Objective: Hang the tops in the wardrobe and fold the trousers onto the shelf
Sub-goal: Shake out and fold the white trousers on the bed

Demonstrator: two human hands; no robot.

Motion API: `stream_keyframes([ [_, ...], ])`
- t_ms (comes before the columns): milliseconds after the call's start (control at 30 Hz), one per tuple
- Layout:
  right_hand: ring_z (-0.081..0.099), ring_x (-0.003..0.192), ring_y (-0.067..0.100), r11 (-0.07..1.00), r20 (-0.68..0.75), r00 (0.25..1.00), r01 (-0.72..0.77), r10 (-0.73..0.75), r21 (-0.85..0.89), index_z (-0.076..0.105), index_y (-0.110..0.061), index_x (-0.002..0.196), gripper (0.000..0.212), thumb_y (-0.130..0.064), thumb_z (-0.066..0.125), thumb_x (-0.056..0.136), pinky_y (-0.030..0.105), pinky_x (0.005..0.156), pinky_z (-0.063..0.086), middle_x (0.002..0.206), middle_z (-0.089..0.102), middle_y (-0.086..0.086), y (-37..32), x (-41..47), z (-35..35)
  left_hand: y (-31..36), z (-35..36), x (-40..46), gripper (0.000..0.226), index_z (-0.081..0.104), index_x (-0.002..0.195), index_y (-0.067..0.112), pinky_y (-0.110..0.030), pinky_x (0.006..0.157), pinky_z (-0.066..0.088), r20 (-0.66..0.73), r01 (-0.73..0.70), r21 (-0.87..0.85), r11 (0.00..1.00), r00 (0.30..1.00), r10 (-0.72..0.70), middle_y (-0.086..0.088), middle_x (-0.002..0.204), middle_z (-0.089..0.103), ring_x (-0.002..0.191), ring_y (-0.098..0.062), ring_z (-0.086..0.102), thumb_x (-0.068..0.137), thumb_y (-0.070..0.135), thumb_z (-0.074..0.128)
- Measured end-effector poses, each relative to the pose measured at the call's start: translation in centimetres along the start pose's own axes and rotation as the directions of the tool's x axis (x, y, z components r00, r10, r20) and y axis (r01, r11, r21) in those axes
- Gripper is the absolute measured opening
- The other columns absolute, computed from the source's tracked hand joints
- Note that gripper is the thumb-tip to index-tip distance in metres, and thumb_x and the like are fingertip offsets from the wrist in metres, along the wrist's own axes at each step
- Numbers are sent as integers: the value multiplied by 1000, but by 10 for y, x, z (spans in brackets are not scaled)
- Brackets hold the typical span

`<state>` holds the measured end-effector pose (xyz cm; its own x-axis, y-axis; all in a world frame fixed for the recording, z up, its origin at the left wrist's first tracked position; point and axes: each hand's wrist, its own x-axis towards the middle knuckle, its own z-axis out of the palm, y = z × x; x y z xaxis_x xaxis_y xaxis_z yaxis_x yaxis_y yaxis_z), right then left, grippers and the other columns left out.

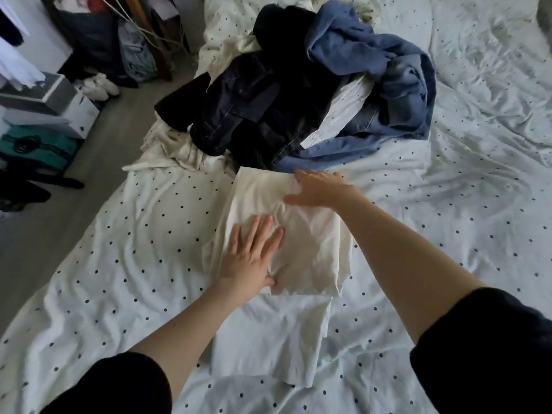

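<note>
Cream trousers (304,249) lie partly folded on the dotted bed sheet (134,249), one layer doubled over the lower part (268,339). My left hand (251,258) presses flat on the folded layer's left side, fingers apart. My right hand (319,189) rests palm down on the fold's far right corner, fingers spread. Behind them sits a heap of clothes: dark denim (254,115), light blue denim (388,76), a white striped top (340,109) and cream fabric (179,147).
The bed's left edge drops to a grey floor (98,162). Boxes (50,106), a teal bag (38,147), white shoes (98,85) and hanging garments (15,64) crowd the left. Rumpled dotted sheet (478,174) spreads to the right.
</note>
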<state>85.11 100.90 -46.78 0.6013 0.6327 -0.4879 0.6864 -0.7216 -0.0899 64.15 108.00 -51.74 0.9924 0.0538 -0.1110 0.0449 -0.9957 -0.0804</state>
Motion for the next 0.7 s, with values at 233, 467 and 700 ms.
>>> stream_keyframes([
  [233,51,118,25,994,-93,996,-26,16,-102,46,-11,124,61,-39,69,75,45,101,29,125,55,6,-24,-7,-17,2,-13,-30,80,61,125,17,-56,95,44,-11,-27,-117,993,1000,26,-13,143,45,130,-36,42,53,36,88],
  [467,55,105,24,964,-462,882,-38,-92,-264,51,-11,112,27,-21,55,88,34,83,36,111,61,6,-49,-65,-17,-22,-67,-37,69,55,129,3,-58,99,40,-236,78,-264,961,961,-143,-23,140,44,129,-40,44,63,-4,77],
  [700,55,63,23,948,-726,656,-49,-207,-314,64,-11,78,14,-8,61,65,32,58,43,73,58,5,-72,-160,37,-46,-101,-27,90,15,150,13,-52,111,-17,-140,39,-97,994,989,-53,-10,156,20,146,-28,0,79,23,70],
])
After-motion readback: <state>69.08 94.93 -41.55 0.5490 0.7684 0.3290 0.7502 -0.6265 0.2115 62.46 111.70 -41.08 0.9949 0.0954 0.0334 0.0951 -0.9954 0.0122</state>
